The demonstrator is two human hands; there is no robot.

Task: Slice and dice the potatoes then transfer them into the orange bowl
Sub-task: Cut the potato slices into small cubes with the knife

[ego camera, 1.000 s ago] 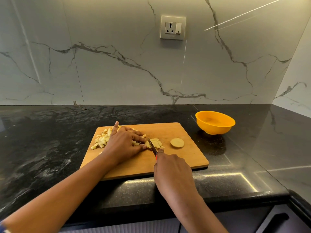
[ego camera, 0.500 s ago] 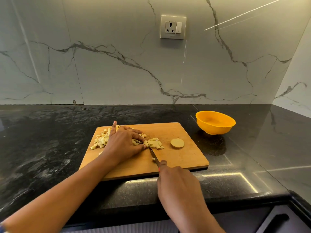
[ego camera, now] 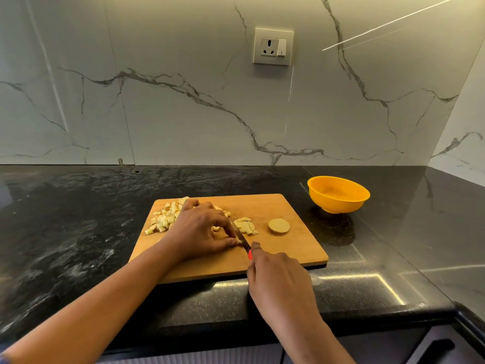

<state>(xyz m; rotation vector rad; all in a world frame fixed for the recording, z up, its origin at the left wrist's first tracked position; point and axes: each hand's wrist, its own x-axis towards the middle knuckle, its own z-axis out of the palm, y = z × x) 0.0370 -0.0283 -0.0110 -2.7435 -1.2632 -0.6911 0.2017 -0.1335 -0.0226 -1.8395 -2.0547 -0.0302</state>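
A wooden cutting board (ego camera: 283,248) lies on the black counter. Diced potato pieces (ego camera: 164,219) are heaped at its far left. A small cluster of cut strips (ego camera: 245,225) lies mid-board, with one round potato slice (ego camera: 279,225) to their right. My left hand (ego camera: 202,229) rests on the board, its thumb and fingertips pinching a small potato piece against the blade. My right hand (ego camera: 278,279) grips the knife (ego camera: 242,240) by its red handle, the blade pointing away across the board. The orange bowl (ego camera: 338,194) stands off the board to the right; it looks empty.
The black stone counter (ego camera: 78,232) runs left and right of the board, with its front edge just below my forearms. A marble wall with a power socket (ego camera: 273,46) stands behind. A side wall closes the right.
My right hand has drawn the knife back toward me. My left hand's fingers have curled in from the cut strips to a small piece at the blade.
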